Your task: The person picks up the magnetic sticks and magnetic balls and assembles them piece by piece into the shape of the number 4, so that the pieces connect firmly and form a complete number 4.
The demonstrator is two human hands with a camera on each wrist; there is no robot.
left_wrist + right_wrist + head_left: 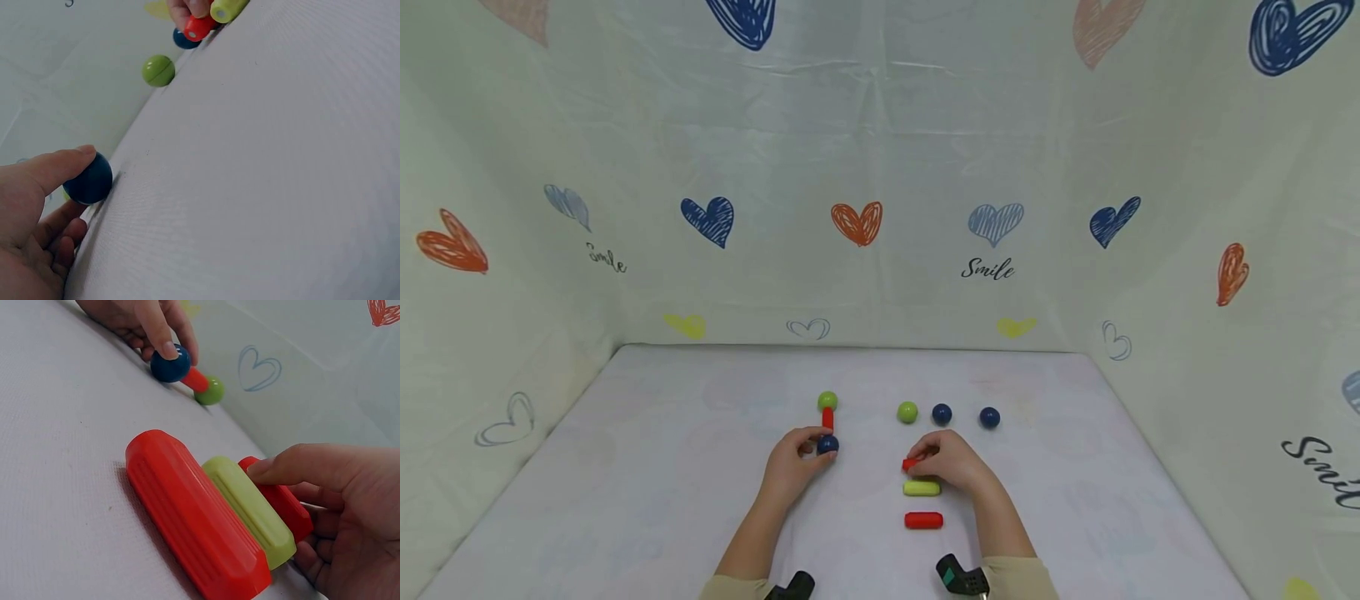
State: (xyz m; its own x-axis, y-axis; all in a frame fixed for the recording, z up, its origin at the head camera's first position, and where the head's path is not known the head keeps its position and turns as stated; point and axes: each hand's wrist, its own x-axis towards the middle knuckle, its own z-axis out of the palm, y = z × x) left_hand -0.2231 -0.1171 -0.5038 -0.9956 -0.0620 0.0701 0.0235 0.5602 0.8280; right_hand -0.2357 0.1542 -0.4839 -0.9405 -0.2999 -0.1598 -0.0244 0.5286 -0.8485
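Presently, held blue ball (828, 447): at the fingertips of the left hand (790, 463), on the side facing the right hand (949, 459).
Upright-running red rod (827, 418): just beyond the left hand, lined up between the held blue ball and the end green ball (827, 400).
Held red rod (909, 465): at the right hand's fingertips, on the side facing the left hand.
Yellow-green rod (922, 489): just on the near side of the right hand; whether the fingers touch it, I cannot tell.
Nearest red rod (923, 521): past the yellow-green rod, nearer still.
Loose balls: beyond the right hand, a green one (907, 412) leftmost, a blue one (942, 414), another blue (989, 417) rightmost.
Left hand: thumb and finger parted round the blue ball, pinching it.
Right hand: thumb and fingers close together, pinching the held red rod.
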